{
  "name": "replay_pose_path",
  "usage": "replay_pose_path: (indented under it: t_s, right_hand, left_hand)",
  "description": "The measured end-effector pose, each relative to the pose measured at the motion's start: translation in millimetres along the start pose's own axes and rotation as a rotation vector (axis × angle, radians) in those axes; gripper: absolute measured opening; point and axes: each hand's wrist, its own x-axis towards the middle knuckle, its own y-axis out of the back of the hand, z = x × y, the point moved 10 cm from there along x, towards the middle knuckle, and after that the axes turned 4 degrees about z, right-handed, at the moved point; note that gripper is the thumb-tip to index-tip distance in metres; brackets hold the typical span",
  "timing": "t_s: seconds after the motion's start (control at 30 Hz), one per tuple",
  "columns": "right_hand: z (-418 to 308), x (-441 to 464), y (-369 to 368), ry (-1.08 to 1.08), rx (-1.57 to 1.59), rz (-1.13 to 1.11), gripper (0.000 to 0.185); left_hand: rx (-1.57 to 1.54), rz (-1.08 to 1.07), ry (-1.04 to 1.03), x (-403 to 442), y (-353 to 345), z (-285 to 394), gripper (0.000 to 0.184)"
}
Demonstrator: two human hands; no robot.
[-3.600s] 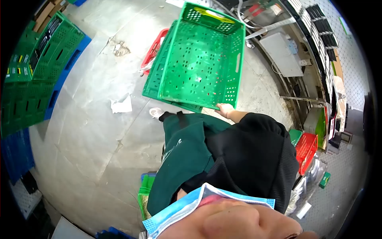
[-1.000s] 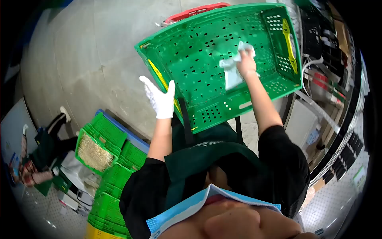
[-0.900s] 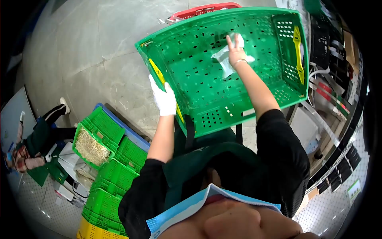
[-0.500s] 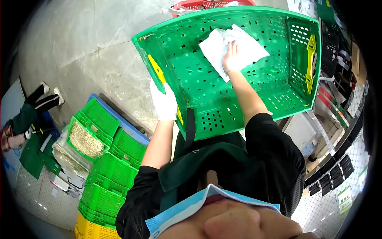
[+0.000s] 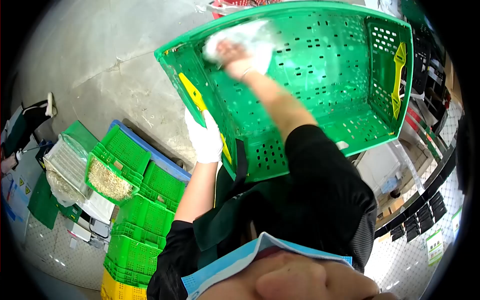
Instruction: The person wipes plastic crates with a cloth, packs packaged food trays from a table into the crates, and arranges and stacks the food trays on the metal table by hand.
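The right hand [image 5: 234, 56], finger closure blurred, lies on the white cloth [image 5: 259, 36] near the green crate's [image 5: 320, 60] far-left corner. Crate long axis: left-right. The left hand [image 5: 204, 139] clasps its left end.

green crates [image 5: 145, 214]: whole bunch piled up on the left, yellow crate [image 5: 121, 290] at the end
straw-like stuff [image 5: 109, 182]: pale, in one of those
red basket [image 5: 219, 14]: barely peeking in up top
person [image 5: 33, 118]: far left, white shoe [image 5: 50, 105]
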Motion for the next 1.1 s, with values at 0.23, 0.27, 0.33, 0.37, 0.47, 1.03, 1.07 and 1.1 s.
replay_pose_path:
  t_s: [0.23,0.27,0.33,0.37,0.47,1.03,1.07,1.1]
  right_hand:
    - [110,-38,70,-0.340,-0.034,0.475,0.036]
    - [88,-22,57,-0.262,0.079,0.410,0.038]
    - [11,8,3,-0.114,0.154,-0.157,0.035]
    - [-35,0,-8,0.075,0.282,-0.016,0.037]
    - [-49,-46,3,0.093,0.432,-0.112,0.042]
    - [-62,-37,-3,0.184,0.196,-0.026,0.050]
    - [-63,-60,-2,0.203,0.293,-0.114,0.051]
    - [-55,-84,-6,0.226,0.390,-0.201,0.051]
  left_hand:
    - [-0.021,-0.035,-0.052,1,-4,-1,0.035]
    - [0.008,-0.028,-0.043,0,-3,-2,0.034]
    - [0.003,-0.033,-0.018,3,-3,2,0.038]
    - [0.008,-0.048,0.023,0,-3,-1,0.041]
    - [-0.044,-0.054,0.002,0,-5,-1,0.042]
    - [0.003,-0.006,-0.121,1,-2,3,0.035]
    - [-0.033,-0.013,-0.120,1,-3,-1,0.036]
    - [-0.069,-0.014,-0.119,2,-5,-5,0.036]
